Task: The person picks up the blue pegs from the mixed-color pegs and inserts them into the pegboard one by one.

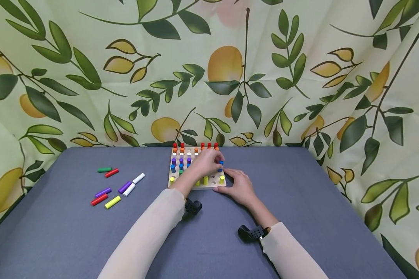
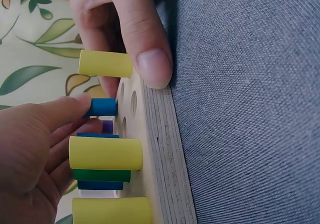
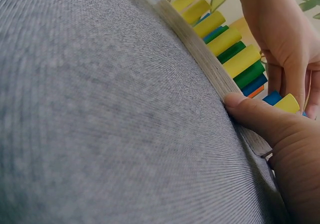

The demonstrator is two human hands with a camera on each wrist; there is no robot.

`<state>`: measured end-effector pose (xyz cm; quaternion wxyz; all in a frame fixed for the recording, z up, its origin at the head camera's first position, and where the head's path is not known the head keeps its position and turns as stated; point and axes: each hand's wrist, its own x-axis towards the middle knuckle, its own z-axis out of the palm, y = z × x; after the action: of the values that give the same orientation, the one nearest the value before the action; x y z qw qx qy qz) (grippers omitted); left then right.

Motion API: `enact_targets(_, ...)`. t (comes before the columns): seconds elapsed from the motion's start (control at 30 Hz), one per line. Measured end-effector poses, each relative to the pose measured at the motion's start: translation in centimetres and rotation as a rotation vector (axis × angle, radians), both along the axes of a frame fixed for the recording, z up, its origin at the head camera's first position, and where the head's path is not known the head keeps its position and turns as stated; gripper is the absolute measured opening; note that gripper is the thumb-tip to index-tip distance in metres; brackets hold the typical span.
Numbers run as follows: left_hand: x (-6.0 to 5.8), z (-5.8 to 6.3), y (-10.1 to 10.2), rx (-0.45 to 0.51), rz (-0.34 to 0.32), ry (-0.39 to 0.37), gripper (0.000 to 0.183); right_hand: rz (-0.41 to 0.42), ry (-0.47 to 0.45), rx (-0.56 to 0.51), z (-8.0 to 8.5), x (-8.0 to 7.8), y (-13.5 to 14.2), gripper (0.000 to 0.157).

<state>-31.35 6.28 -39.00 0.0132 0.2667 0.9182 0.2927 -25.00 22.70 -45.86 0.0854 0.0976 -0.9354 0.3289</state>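
Observation:
A wooden pegboard (image 1: 200,188) lies at the far middle of the table, with rows of red, orange, white, purple, blue, green and yellow pegs standing in it. My left hand (image 1: 206,162) reaches over its right part. In the left wrist view, thumb and fingers pinch a blue peg (image 2: 104,107), its lower end at the board's surface; whether it sits in a hole I cannot tell. My right hand (image 1: 240,188) grips the board's near right corner, thumb on the front edge, fingers along the right side. Beside that thumb stands a yellow peg (image 2: 106,64).
Loose pegs lie to the left on the grey-blue tablecloth (image 1: 209,240): a green peg (image 1: 104,169), a yellow peg (image 1: 113,202), and several red, purple and white ones. Behind the table hangs a curtain (image 1: 181,50) printed with leaves and fruit.

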Motion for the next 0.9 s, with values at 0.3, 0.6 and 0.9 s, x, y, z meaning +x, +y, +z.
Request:
enact_targets(0.3, 0.16, 0.2, -0.11, -0.029, 0.016, -0.016, 0.02, 0.0, 0.001, 0.01, 0.16, 0.12, -0.16, 0.082)
enact_targets(0.6, 0.46, -0.18, 0.02, -0.037, 0.043, 0.009, 0.013, -0.003, 0.0, 0.004, 0.14, 0.27, -0.18, 0.081)
enact_targets(0.9, 0.59, -0.73, -0.18, -0.04, 0.054, 0.029, 0.012, -0.003, -0.01, 0.01, 0.17, 0.23, -0.18, 0.082)
